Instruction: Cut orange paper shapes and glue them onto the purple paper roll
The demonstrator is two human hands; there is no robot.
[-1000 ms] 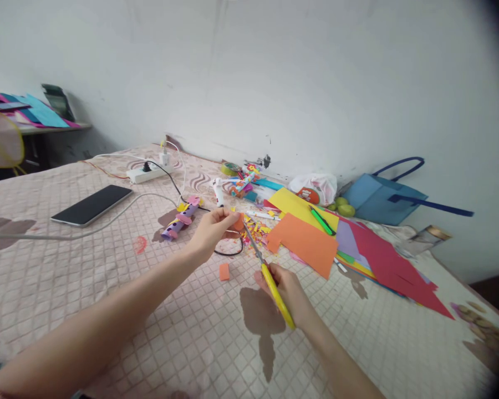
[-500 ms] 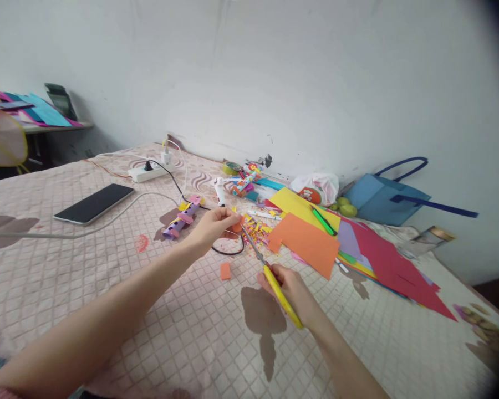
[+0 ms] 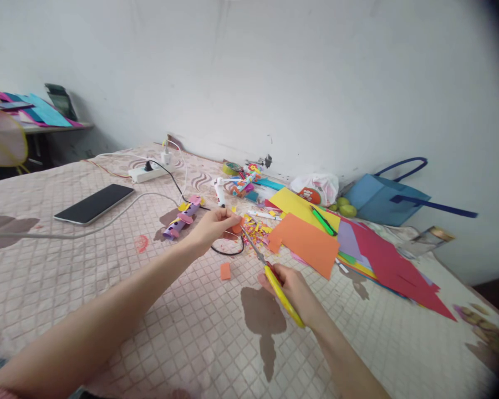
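The left hand (image 3: 216,224) pinches a small orange paper (image 3: 238,224) between thumb and finger, right at the tip of the scissors (image 3: 283,299). Its fingers cover part of that paper, so its whole shape is hard to see. I can't tell if the blades are a bit apart or closed. The right hand (image 3: 291,285) grips the yellow handles, and some of its fingers are hidden behind them.

The left arm slants up from the bottom left, with the wrist a little bent. The right arm comes up from the bottom right, and the scissors point up and left.

Left of the scissors, a little orange piece (image 3: 225,271) lies on the cloth (image 3: 183,332). Just past the scissors' tip are tiny paper bits (image 3: 258,228), partly hidden by the hand. Right of the scissors is a big orange sheet (image 3: 310,244), covering part of a yellow sheet (image 3: 289,200).
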